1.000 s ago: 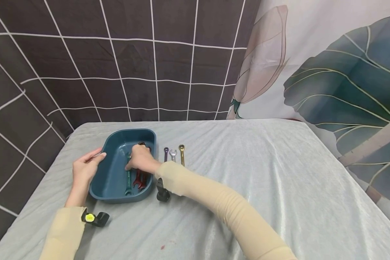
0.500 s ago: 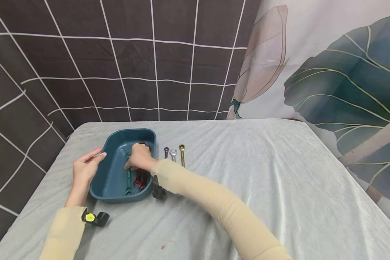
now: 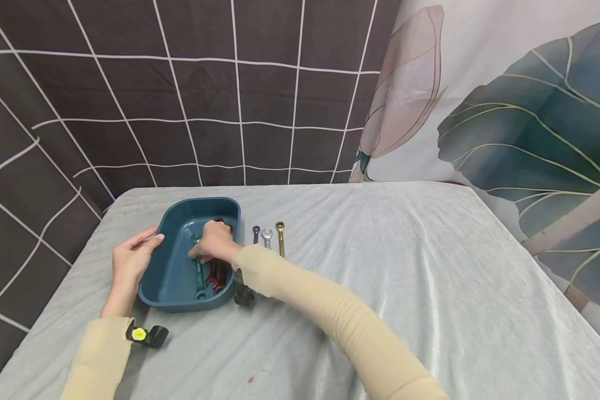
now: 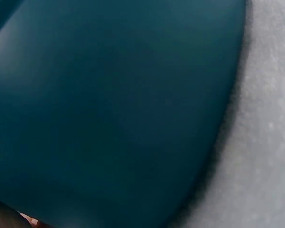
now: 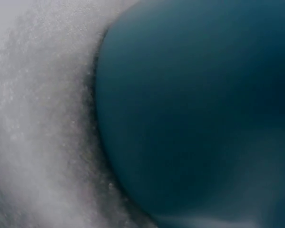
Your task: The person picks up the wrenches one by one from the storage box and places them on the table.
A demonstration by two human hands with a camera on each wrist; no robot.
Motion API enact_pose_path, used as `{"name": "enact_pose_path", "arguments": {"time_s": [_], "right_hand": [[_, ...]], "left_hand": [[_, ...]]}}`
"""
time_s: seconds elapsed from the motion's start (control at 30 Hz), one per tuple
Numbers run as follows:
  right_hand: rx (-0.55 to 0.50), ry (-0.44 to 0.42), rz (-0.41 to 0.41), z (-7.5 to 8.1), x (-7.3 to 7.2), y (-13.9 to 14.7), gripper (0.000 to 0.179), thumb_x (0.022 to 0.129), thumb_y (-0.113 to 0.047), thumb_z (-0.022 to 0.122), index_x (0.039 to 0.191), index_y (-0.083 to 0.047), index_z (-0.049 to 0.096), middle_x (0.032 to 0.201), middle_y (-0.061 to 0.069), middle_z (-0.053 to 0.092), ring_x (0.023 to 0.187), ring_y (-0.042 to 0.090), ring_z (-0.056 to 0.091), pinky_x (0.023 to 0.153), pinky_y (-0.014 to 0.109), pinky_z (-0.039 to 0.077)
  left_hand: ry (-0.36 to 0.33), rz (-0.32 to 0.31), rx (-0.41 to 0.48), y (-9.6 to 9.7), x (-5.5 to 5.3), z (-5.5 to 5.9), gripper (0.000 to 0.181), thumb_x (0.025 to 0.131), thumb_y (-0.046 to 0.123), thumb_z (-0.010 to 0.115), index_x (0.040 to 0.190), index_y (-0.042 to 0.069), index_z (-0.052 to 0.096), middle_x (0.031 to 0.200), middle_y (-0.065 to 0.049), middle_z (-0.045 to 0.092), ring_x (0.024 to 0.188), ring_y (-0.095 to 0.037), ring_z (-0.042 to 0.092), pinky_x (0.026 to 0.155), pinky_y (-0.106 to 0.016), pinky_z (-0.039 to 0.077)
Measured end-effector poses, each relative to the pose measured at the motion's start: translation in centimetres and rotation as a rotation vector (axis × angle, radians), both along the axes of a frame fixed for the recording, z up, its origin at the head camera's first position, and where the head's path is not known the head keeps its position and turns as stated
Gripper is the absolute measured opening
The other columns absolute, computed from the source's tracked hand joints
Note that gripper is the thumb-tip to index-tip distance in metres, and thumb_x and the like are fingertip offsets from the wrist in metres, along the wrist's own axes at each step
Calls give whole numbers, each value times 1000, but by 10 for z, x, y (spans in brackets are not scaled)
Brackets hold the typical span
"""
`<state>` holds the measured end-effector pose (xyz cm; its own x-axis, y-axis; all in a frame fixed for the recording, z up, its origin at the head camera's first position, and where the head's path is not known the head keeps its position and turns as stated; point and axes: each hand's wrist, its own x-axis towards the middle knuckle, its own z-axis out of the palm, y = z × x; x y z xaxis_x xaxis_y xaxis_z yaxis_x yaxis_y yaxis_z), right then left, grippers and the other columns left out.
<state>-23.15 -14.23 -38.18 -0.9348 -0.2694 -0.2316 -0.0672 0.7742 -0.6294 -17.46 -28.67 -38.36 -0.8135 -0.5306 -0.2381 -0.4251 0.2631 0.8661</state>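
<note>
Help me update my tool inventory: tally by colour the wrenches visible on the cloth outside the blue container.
Purple wrench: 1
Silver wrench: 1
Gold wrench: 1
Total: 3
The green wrench and others in the blue container, partly hidden by the right hand, are not counted.

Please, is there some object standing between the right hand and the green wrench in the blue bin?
Nothing visible stands between them: the right hand reaches into the blue bin and its fingers are at the green wrench. The reddish wrenches lie beside it, on the bin's right-hand side.
</note>
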Motion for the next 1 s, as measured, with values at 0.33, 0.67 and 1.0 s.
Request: {"name": "enact_pose_path", "arguments": {"time_s": [0.33,0.67,1.0], "right_hand": [[113,73,26,-3,1,-4,35,69,-38,86,78,-10,68,77,6,65,38,6,57,50,15,43],[137,210,131,-4,6,0,36,73,-41,82,60,-15,63,42,-4,56,36,4,53,43,15,41],[110,217,132,-4,7,0,35,74,-40,82,60,-15,63,42,-4,57,35,3,53,42,15,41]], "left_hand": [[4,4,10,1,-1,0,52,93,37,59,139,16,52,147,-5,46,134,-16,47,109,-36,39],[7,6,10,0,0,-1,52,92,37,60,139,16,52,146,-5,47,133,-15,48,109,-35,39],[0,13,-1,1,0,0,52,92,38,61,139,17,52,145,-5,48,132,-15,48,108,-36,40]]}}
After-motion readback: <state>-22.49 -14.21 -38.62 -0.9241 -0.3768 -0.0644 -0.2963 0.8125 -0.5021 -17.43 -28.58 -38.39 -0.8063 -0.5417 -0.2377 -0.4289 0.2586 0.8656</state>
